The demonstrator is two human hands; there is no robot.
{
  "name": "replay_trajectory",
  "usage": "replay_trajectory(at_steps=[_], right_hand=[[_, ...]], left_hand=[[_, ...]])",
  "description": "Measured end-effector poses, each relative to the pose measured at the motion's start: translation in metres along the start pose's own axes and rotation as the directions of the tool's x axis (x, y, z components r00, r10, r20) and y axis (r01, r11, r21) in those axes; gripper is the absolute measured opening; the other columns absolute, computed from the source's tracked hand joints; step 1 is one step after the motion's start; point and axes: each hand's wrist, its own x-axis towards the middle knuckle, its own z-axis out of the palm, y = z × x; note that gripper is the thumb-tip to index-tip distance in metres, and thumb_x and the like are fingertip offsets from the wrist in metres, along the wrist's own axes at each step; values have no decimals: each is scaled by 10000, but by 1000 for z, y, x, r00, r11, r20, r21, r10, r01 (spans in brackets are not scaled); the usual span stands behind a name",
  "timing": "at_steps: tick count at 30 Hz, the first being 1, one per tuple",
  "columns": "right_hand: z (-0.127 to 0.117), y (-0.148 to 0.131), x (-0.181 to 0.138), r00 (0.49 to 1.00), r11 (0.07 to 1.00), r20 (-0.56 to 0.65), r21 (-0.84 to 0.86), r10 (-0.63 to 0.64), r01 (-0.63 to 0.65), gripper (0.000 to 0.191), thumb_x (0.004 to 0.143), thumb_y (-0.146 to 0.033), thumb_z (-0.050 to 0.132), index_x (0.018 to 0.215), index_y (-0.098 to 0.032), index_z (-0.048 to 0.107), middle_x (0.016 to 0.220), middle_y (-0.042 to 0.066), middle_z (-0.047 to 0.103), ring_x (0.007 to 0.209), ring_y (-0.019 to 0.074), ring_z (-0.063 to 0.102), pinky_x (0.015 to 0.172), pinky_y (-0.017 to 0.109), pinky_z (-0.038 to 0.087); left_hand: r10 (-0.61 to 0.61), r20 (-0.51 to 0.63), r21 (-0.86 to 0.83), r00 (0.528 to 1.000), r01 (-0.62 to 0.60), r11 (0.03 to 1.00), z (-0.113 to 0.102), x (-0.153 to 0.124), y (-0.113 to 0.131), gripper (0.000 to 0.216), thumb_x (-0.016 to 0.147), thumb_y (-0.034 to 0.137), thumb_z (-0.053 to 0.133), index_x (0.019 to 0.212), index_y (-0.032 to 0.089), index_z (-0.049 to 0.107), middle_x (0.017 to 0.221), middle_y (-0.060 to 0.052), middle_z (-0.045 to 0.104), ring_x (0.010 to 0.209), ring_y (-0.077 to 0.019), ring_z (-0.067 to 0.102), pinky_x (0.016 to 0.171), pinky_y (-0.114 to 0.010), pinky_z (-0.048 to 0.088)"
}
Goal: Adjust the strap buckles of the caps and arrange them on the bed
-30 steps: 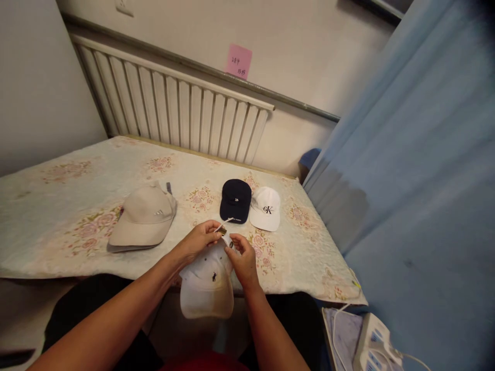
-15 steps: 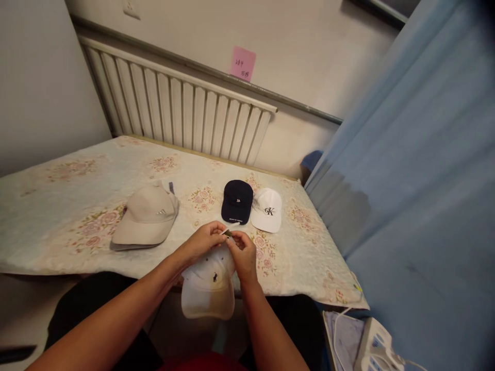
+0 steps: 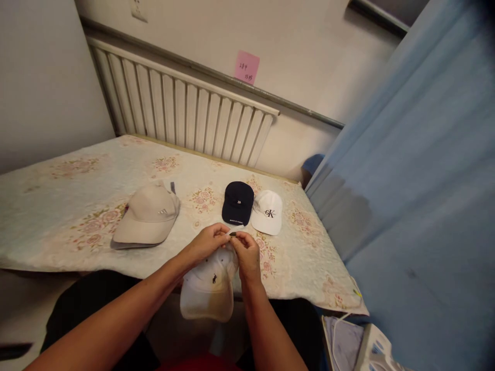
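Observation:
A white baseball cap (image 3: 207, 291) with a small dark horse-rider emblem hangs brim toward me over the bed's near edge. At its back, my left hand (image 3: 211, 241) pinches the white strap (image 3: 235, 230), whose end sticks out toward the dark cap. Fingers closed, my right hand (image 3: 247, 252) grips a small metal buckle (image 3: 232, 234) on that strap. Just beyond the hands lie a navy cap (image 3: 237, 202) and, touching it, a white cap with black CK letters (image 3: 267, 212). Farther left sits a beige cap (image 3: 149, 214), apparently stacked on a greyer one.
A flowered cover (image 3: 185, 170) spreads over the bed. Behind it stand a white radiator (image 3: 181, 108) and a wall with a pink note (image 3: 246, 67). A blue curtain (image 3: 402, 180) hangs at right, above a white power strip (image 3: 377, 350) with a cable.
Both hands have shifted slightly right at the strap. More of the strap's white end shows past the buckle, pointing right. The other caps lie as before; the view has moved a little.

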Motion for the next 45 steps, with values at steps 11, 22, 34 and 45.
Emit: replay_trajectory(at_steps=[11, 22, 34, 45], right_hand=[[1, -1, 0, 1000, 1000, -13, 8, 1, -1, 243, 673, -323, 711, 860, -177, 659, 801, 18, 661, 771, 167, 610, 720, 284, 494], [-3, -4, 4, 1000, 998, 25, 53, 18, -19, 186, 708, -322, 665, 830, -185, 641, 735, -16, 644, 665, 137, 572, 640, 251, 449], [-8, 7, 6, 996, 991, 59, 116, 62, -69, 246, 711, -352, 638, 899, -193, 633, 782, 2, 668, 716, 159, 604, 704, 289, 480], [-13, 4, 8, 992, 952, 79, 285, 94, -113, 161, 684, -283, 649, 825, -208, 638, 751, -11, 653, 700, 154, 600, 717, 292, 475]], left_hand=[[30, -28, 79, 999, -28, 996, 4, -1, 4, 199, 694, 300, 577, 834, 160, 592, 686, 18, 590, 627, -136, 547, 623, -271, 414], [10, 1, 26, 1000, -10, 1000, -4, -2, 2, 272, 740, 365, 592, 925, 168, 617, 710, 22, 580, 599, -117, 503, 577, -243, 373], [282, -9, 371, 959, -258, 892, -7, -2, 4, 179, 709, 291, 637, 865, 222, 688, 897, -33, 690, 886, -213, 601, 826, -317, 431], [326, -15, 517, 945, -271, 812, -12, -3, 3, 167, 765, 286, 593, 874, 220, 702, 901, -35, 696, 868, -208, 619, 799, -299, 425]])
